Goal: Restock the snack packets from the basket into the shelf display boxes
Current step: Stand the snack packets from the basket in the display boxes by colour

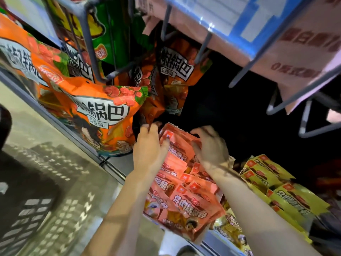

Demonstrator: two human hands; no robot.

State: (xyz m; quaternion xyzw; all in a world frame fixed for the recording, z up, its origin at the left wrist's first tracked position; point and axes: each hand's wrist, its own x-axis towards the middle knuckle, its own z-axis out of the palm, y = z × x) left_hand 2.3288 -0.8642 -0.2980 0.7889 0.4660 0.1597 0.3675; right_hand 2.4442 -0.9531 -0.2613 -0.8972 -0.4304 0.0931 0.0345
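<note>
Several pink snack packets (186, 196) stand packed in a pink display box (177, 226) on the shelf. Both my hands are at the back of this box. My left hand (149, 146) holds the left side of the rearmost pink packet (177, 137), thumb on its front. My right hand (212, 145) grips the same packet's right side with curled fingers. To the right, a second box holds several yellow snack packets (273, 183). The basket shows as a dark mesh shape (27, 209) at the lower left on the floor.
Large orange snack bags (96, 111) hang on wire hooks (88, 39) to the left and above. A blue-edged price strip (245, 21) and pink packaging (302, 45) overhang at the top right. The shelf's metal front edge (110, 167) runs diagonally; grey floor lies left of it.
</note>
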